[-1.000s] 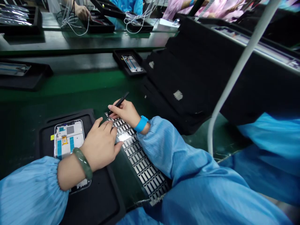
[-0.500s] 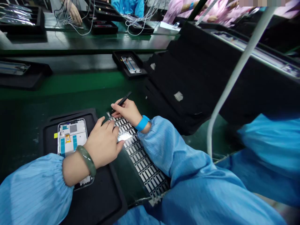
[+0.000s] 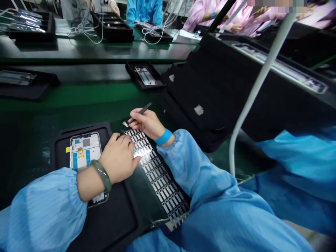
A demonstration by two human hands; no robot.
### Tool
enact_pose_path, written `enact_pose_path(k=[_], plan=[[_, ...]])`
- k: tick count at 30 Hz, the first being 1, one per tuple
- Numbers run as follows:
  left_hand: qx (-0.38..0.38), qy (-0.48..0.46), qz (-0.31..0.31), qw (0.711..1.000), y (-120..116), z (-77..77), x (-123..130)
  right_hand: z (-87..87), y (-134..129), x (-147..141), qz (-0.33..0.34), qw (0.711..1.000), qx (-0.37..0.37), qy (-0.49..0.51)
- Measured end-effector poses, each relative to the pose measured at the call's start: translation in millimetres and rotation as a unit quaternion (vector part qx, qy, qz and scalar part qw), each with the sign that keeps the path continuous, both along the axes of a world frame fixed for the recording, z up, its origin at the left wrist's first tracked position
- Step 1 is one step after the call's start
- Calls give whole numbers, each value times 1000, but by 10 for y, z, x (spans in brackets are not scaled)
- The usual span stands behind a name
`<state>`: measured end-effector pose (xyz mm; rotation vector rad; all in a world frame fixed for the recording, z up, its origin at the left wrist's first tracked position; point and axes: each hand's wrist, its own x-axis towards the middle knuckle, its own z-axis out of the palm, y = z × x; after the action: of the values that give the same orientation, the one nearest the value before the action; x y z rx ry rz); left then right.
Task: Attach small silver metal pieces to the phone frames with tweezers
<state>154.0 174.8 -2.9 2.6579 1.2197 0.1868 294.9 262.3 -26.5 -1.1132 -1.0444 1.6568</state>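
My right hand (image 3: 147,122) grips black tweezers (image 3: 145,108) like a pen. At their tips is a small pale sticker (image 3: 125,124), lifted clear of the far end of the sticker sheet (image 3: 160,185). This long sheet bears rows of small white-and-black pieces and lies on the green table. My left hand (image 3: 119,157) rests with its fingers spread along the sheet's left edge. Under my left wrist, partly covered by it, lies an open phone frame (image 3: 85,142) with blue strips and an orange part. It sits in a black tray (image 3: 115,217).
Another phone frame lies in a black tray (image 3: 131,75) farther back, and one more tray (image 3: 34,87) stands at the left. Dark stacked trays (image 3: 199,87) fill the right, behind a pale hanging cable (image 3: 252,101). Co-workers (image 3: 144,12) sit across the bench.
My right hand has moved slightly right and away from the sheet, and the small sticker at the tweezer tips has come off it. My left hand stays by the sheet's edge.
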Motion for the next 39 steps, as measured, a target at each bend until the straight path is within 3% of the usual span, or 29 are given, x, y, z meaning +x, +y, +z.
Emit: enact_pose_path(k=[3,6,7,9,12,15,18,20,22,25,28,32,39], plan=[[5,-34,16,999,12,51,-71,196,-99,-20,18,998,44,48],[-17,-141,100,985,-16,187,-256,411,-260,-167,46,992,84,79],[-48,-205,143,967,-42,238,-336,471,-315,-236,57,990,92,86],[-142,-334,225,904,-114,320,-500,557,-412,-384,80,987,100,100],[-261,-433,271,819,-237,362,-705,607,-507,-585,117,982,104,102],[-303,-488,280,770,-319,334,-842,622,-550,-717,151,979,114,73],[-344,-485,285,752,-343,308,-959,649,-529,-775,173,974,146,35],[-359,-453,292,762,-338,297,-1055,652,-468,-792,150,974,170,16],[-309,-402,305,806,-326,270,-1168,610,-381,-811,114,975,188,0],[-111,-300,274,907,-301,169,-1335,453,-261,-861,111,963,236,-65],[29,-214,183,959,-283,20,-1444,264,-210,-924,148,917,331,-166],[55,-138,142,979,-311,-112,-1460,141,-211,-966,181,876,387,-222],[67,-75,144,985,-412,-89,-1388,140,-220,-967,188,861,405,-245]])
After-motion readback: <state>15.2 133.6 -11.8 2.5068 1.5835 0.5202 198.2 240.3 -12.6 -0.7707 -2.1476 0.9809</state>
